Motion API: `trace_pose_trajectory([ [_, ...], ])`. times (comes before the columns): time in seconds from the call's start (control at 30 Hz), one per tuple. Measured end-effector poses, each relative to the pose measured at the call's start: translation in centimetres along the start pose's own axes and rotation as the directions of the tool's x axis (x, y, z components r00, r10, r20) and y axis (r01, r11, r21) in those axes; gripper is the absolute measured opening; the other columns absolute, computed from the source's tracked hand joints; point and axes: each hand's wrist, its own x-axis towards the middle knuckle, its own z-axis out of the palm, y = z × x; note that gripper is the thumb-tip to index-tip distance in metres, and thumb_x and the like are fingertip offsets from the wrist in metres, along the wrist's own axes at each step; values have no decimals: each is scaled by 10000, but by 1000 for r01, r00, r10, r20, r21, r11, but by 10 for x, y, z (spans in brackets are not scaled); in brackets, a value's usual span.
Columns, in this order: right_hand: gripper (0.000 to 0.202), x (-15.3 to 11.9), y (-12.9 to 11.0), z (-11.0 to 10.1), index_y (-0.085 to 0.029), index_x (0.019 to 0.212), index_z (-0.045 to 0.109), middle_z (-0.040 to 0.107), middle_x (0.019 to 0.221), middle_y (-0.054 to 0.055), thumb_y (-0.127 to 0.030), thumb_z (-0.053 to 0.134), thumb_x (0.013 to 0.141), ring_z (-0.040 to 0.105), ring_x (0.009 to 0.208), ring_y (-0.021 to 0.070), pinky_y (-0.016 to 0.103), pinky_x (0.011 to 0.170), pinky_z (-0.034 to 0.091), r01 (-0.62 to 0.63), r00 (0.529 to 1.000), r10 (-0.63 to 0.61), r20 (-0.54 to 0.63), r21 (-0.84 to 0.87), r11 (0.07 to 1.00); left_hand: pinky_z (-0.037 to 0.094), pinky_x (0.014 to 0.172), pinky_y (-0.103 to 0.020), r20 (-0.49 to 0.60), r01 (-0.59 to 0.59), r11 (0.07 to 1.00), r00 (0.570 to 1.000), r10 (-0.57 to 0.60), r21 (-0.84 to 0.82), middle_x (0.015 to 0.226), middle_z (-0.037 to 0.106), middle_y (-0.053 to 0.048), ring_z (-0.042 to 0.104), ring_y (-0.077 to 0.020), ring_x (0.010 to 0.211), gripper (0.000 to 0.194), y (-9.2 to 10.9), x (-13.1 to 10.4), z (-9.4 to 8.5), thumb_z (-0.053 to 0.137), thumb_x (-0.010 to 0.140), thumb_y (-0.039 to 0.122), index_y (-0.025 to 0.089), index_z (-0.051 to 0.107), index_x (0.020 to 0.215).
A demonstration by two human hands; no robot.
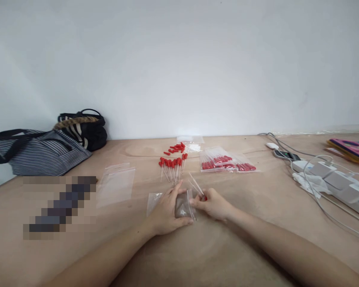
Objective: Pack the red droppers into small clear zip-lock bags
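Note:
My left hand (pixel 166 209) lies with its fingers spread across a clear zip bag (pixel 183 206) on the table, holding it down. At the bag's right, open-looking edge, my right hand (pixel 214 204) is closed on a few droppers (pixel 197 184); their clear stems point up and away, and a red bulb shows between the fingers. Its fingertips touch or nearly touch the bag's edge. Beyond my hands is a row of loose droppers with red bulbs (pixel 171 164). Behind that row are separate red bulbs (pixel 176 148) and a bunch of clear stems (pixel 193 147).
Filled bags of red-bulbed droppers (pixel 217 159) lie at the back right. Flat clear bags (pixel 116 183) lie on the left. Striped (pixel 48 153) and black (pixel 92 129) bags stand at the far left. A power strip with white chargers (pixel 335 181) and cables occupies the right.

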Motion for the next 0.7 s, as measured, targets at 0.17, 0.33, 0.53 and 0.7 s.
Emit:
trace_pose_trajectory([
  [0.17,238,2,22,-43,-191,780,432,547,697,7,-369,316,886,497,620,125,242,586,389,369,902,-419,-106,-315,874,289,999,-464,13,4,999,1000,-4,46,1310,442,-103,349,-290,1221,850,0,1,-2,630,729,435,197,141,1383],
  [0.33,256,-6,36,-55,-204,830,532,607,738,30,-364,342,891,546,658,158,269,626,387,389,885,-465,21,-583,713,242,1051,-434,84,-54,987,996,41,153,1373,363,-104,278,-244,1279,540,2,3,-2,430,863,410,155,326,1327],
  [0.53,283,11,54,-46,-202,904,636,598,817,67,-338,389,882,567,734,163,277,692,432,453,794,-606,-50,-617,644,250,1053,-434,109,35,977,992,-59,209,1406,289,-140,226,-261,1303,677,4,4,-3,493,811,445,108,266,1354],
  [0.7,290,31,54,-44,-184,964,645,588,820,66,-257,376,883,563,753,167,275,693,441,345,793,-587,-166,-672,656,251,1049,-447,91,29,978,995,-49,208,1403,302,-121,242,-257,1298,638,5,3,-5,493,812,437,155,286,1345],
])
